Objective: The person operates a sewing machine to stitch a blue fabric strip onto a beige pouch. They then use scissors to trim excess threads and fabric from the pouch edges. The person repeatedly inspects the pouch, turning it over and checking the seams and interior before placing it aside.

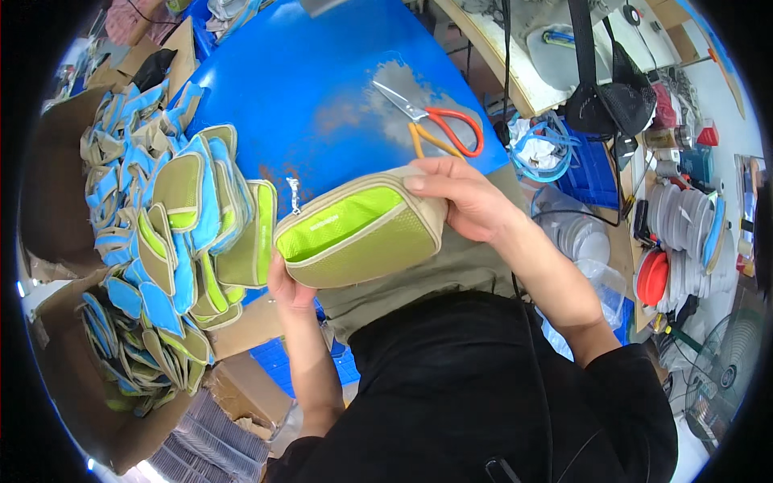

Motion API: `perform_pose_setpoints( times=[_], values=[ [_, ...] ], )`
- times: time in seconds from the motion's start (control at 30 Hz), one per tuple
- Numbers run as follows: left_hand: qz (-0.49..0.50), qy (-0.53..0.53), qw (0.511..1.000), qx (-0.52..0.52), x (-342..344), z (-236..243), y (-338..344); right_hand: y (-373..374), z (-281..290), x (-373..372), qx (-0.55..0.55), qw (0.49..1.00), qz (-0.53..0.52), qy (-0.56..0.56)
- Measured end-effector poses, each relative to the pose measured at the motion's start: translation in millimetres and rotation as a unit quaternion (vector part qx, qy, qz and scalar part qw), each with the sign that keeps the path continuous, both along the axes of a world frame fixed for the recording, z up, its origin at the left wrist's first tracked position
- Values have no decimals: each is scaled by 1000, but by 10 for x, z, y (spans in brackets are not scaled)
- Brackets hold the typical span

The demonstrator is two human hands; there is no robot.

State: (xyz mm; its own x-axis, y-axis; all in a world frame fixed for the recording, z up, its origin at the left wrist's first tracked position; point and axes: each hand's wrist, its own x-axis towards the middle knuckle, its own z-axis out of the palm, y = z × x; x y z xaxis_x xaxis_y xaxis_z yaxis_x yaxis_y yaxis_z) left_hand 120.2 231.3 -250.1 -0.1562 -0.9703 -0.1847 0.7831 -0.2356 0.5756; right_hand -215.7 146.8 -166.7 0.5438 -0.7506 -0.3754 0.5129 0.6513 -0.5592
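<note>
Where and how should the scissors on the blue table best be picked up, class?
I'd take the scissors by the red handle loop, coming from the right: it lies exposed there, while the orange handle is partly hidden. The blades point away to the upper left, so that end seems the worse approach.

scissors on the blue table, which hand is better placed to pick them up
Probably the right hand: it holds the pouch close to the scissors; the left hand is farther away.
</note>
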Motion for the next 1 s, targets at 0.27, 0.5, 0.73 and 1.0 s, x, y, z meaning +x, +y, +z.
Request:
perform_pose_setpoints(
  times=[0.27, 0.5, 0.73, 1.0],
  values=[
    [168, -594, 784, -72, -217, 687, -200, -26, -65, 125, -446, 728, -163, 495],
    [276, -466, 840, 39, 148, 169, -293, -15, -145, 248, -309, 885, -47, 345],
    [147, -79, 967, 195, -369, 447, -304, 69, -24, 229, -207, 972, -29, 110],
    [198, -469, 859, 59, -483, 484, 50, -27, -384, 228, -162, 898, -69, 404]
  ],
)
